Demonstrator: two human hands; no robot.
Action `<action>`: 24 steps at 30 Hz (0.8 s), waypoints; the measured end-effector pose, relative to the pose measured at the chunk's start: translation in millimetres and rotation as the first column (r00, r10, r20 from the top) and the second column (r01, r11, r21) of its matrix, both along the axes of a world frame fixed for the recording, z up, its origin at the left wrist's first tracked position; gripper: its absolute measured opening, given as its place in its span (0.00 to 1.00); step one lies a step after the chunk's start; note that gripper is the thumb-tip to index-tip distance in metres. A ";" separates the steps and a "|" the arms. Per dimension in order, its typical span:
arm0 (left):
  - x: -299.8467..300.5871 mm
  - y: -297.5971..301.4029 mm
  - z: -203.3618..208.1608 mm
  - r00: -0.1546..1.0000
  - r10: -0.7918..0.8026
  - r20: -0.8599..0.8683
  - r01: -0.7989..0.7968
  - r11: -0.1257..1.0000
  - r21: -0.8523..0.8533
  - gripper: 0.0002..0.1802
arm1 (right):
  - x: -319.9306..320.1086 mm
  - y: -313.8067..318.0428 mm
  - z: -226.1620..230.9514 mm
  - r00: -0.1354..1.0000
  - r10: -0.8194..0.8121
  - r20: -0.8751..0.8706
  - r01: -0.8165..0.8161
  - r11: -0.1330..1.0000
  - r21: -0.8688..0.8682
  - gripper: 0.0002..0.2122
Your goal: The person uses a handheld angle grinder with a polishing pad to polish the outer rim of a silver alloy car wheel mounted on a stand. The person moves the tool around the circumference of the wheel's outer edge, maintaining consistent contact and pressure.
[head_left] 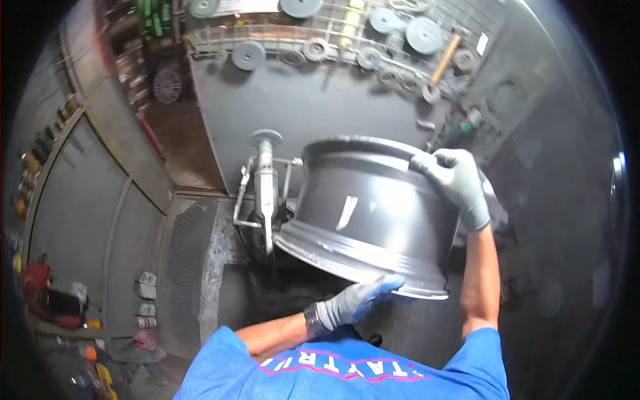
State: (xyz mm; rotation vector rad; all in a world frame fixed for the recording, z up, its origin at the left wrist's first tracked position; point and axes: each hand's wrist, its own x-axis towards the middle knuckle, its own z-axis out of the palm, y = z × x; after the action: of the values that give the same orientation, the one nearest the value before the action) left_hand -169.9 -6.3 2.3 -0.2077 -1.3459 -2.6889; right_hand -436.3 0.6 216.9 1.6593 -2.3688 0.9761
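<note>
A large grey metal wheel rim (380,207) hangs tilted in front of my body, its barrel facing up at me. My left hand (360,301), in a grey and blue glove, grips the lip nearest my chest. At the far right edge, my right hand (455,183) in a grey glove is closed over the rim, its fingertips on the outer lip. Just left of the wheel rim stands a metal spindle fixture (266,187) with a round flange on top and bent side arms. I cannot tell whether the rim touches it.
Along the back, a wire rack (287,33) carries several grey discs and rings. A wooden-handled hammer (445,61) hangs at its right. Shelving with small containers (147,300) lines the left wall; a dark mat (189,267) lies on the floor. A grey wall closes the right side.
</note>
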 end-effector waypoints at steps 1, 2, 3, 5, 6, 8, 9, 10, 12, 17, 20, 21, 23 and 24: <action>-16.1 -4.5 2.0 0.996 -0.002 0.087 -0.002 0.999 0.042 0.28 | -13.6 -6.1 -9.8 1.000 0.000 -0.007 0.000 1.000 0.000 0.17; -34.1 -9.8 6.5 0.998 0.062 0.023 -0.061 0.997 -0.048 0.28 | -31.5 -12.4 -3.7 1.000 0.014 -0.006 -0.014 1.000 -0.007 0.18; -41.1 -5.5 13.5 0.991 0.131 0.005 -0.130 0.985 -0.111 0.29 | -43.8 -25.6 -5.6 0.997 0.079 0.000 -0.079 0.997 -0.005 0.19; -79.1 3.6 39.2 1.000 0.022 -0.013 -0.018 0.978 0.206 0.27 | -87.0 -37.4 -15.2 0.978 0.144 -0.151 -0.142 0.990 0.027 0.23; -92.3 -1.6 50.8 0.994 0.105 -0.019 -0.100 0.977 0.188 0.24 | -87.0 -50.6 -10.9 0.993 0.108 -0.044 -0.104 0.991 0.079 0.23; -116.9 3.9 64.4 0.969 0.247 -0.021 -0.239 0.954 0.180 0.20 | -116.0 -57.1 -12.1 0.981 0.185 0.050 -0.190 0.975 0.117 0.24; -127.4 5.6 66.9 0.947 0.311 0.084 -0.322 0.917 0.235 0.18 | -122.1 -53.7 -19.6 0.967 0.256 0.018 -0.256 0.966 0.030 0.25; -143.9 3.1 77.0 0.916 0.359 0.179 -0.397 0.877 0.272 0.17 | -133.4 -47.7 -23.7 0.950 0.312 -0.034 -0.313 0.948 -0.063 0.26; -160.6 -12.0 110.1 0.924 0.251 0.289 -0.345 0.875 0.340 0.17 | -146.8 -13.4 -12.2 0.909 0.401 -0.113 -0.405 0.914 -0.023 0.30; -191.5 -55.6 109.0 0.857 0.488 0.165 -0.514 0.836 0.194 0.20 | -108.1 79.4 -29.8 0.854 0.521 -0.002 -0.520 0.853 0.055 0.38; -213.9 -74.3 125.1 0.812 0.520 0.264 -0.571 0.801 0.181 0.29 | -129.4 76.5 -80.2 0.996 0.086 -0.039 -0.087 0.996 -0.033 0.37; -221.5 -86.3 121.3 0.838 0.479 0.262 -0.531 0.827 0.185 0.29 | -144.1 67.3 -92.7 1.000 -0.009 0.006 0.009 0.999 -0.034 0.31; -235.7 -109.4 119.0 0.856 0.435 0.280 -0.493 0.850 0.188 0.30 | -165.3 46.4 -112.5 0.994 0.007 0.114 0.014 0.984 -0.179 0.22; -242.7 -118.0 123.6 0.859 0.396 0.323 -0.466 0.867 0.178 0.31 | -173.8 37.6 -117.3 0.989 0.023 0.146 0.010 0.975 -0.223 0.20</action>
State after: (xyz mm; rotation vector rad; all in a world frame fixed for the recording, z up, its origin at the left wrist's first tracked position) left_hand -412.7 -124.3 125.9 0.4641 -0.9419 -2.5111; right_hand -610.1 38.1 99.6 1.5630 -2.2396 1.3546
